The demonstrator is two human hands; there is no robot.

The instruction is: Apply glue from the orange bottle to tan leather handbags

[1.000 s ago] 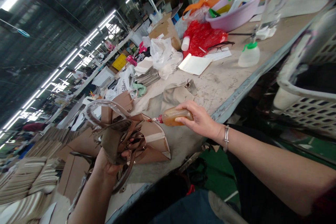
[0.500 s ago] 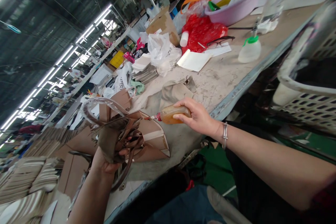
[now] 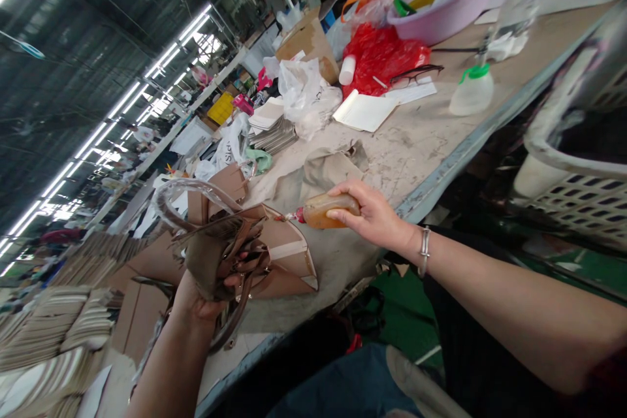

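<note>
My left hand is closed around the brown flaps and straps of a tan leather handbag that lies on its side on the grey workbench. One curved handle, wrapped in clear plastic, arches above the bag. My right hand grips a small amber squeeze bottle, held sideways. Its red nozzle touches the bag's upper edge. A metal bracelet sits on my right wrist.
A grey cloth lies just behind the bag. Farther back are a white bottle with a green cap, glasses, a red plastic bag, a lilac basin and a cardboard box. Stacked leather pieces lie left; a white basket stands right.
Almost nothing has moved. The bottle's nozzle stays at the bag's edge and my left hand keeps its grip; only the camera shifted slightly.
</note>
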